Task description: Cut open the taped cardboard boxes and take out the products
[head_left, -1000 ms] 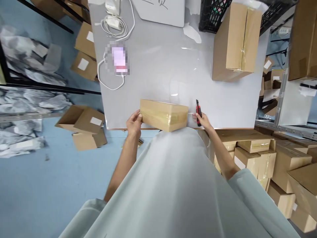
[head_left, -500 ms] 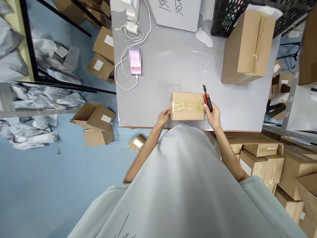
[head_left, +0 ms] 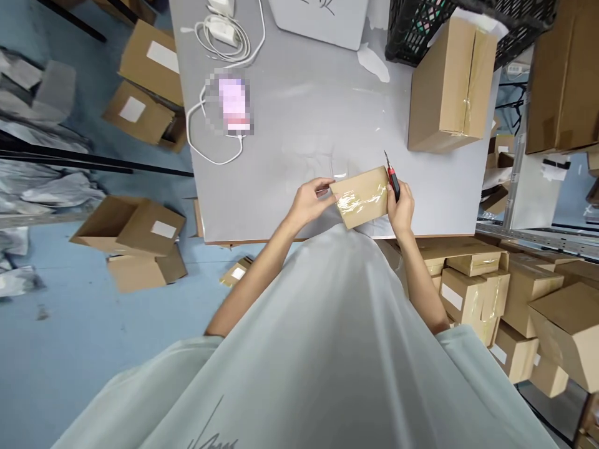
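Note:
A small cardboard box (head_left: 362,198) with shiny clear tape across its face is tilted over the table's front edge, between my hands. At its left end, my left hand (head_left: 309,202) grips the corner, thumb on the near face and fingers by the upper edge. My right hand (head_left: 400,209) is closed around a red and black utility knife (head_left: 393,182), its blade pointing up and away from me. The thumb side of that hand also presses against the box's right end. Part of the right fingers is hidden behind the knife and box.
On the grey table (head_left: 299,118) are a phone (head_left: 234,105) on a white cable, a coiled charger (head_left: 224,34), a grey-white panel (head_left: 322,19), a large taped carton (head_left: 449,87) and a black crate (head_left: 407,31). Cartons (head_left: 472,293) are stacked below right; open boxes (head_left: 150,227) stand left.
The small box has turned, its right end now higher and its taped face tipped toward me. My left hand has shifted up its left end with fingers spread wider. The knife stays in my right hand.

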{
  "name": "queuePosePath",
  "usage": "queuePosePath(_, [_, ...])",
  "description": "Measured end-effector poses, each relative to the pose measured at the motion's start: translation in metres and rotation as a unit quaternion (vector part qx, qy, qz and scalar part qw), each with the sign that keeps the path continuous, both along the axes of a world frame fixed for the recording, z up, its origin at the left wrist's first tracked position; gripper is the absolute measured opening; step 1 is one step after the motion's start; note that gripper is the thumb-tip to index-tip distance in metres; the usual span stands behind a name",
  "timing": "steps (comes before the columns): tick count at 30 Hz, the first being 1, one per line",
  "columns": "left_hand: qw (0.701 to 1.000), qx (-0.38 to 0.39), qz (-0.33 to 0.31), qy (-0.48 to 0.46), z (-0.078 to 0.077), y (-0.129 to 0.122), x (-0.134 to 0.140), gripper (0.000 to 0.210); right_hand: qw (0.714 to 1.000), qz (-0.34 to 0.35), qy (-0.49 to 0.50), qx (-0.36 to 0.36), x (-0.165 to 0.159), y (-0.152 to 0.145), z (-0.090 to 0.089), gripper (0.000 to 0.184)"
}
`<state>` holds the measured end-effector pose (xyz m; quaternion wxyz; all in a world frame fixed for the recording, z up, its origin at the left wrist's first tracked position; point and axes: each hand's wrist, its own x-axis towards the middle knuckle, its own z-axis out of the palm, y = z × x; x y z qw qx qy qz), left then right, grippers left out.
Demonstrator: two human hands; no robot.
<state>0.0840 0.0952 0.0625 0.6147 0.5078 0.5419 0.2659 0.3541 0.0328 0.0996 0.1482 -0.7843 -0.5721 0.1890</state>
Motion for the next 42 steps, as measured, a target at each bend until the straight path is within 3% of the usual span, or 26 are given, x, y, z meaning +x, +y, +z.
queuePosePath(4, [1.000,-0.014,0.023,-0.006,-0.004,0.002,0.007,0.042,0.999,-0.017,-0.039,-0.007,-0.005,-0.001,0.007,0.059])
queuePosePath(8, [0.998,-0.029,0.052,-0.010,-0.005,0.000,0.009,0.041,0.997,-0.053,-0.053,-0.008,-0.012,-0.018,0.036,0.059])
queuePosePath(12, [0.995,-0.056,0.059,-0.053,-0.004,0.000,0.004,0.037,0.995,-0.025,0.044,-0.083,-0.034,-0.048,0.066,0.065])
queuePosePath(15, [0.995,-0.052,0.058,-0.055,-0.006,0.003,0.003,0.030,0.979,0.018,0.123,-0.165,-0.059,-0.065,0.077,0.067])
queuePosePath(22, [0.995,-0.046,0.060,-0.057,-0.006,0.008,0.004,0.023,0.968,0.066,0.091,-0.224,-0.098,-0.061,0.076,0.064])
queuePosePath(32, [0.995,-0.036,0.072,-0.061,0.000,0.003,0.006,0.029,0.979,0.090,0.032,-0.178,-0.102,-0.061,0.078,0.063])
queuePosePath(42, [0.994,-0.035,0.076,-0.075,-0.002,0.004,0.007,0.025,0.974,0.108,-0.003,-0.199,-0.108,-0.057,0.086,0.063])
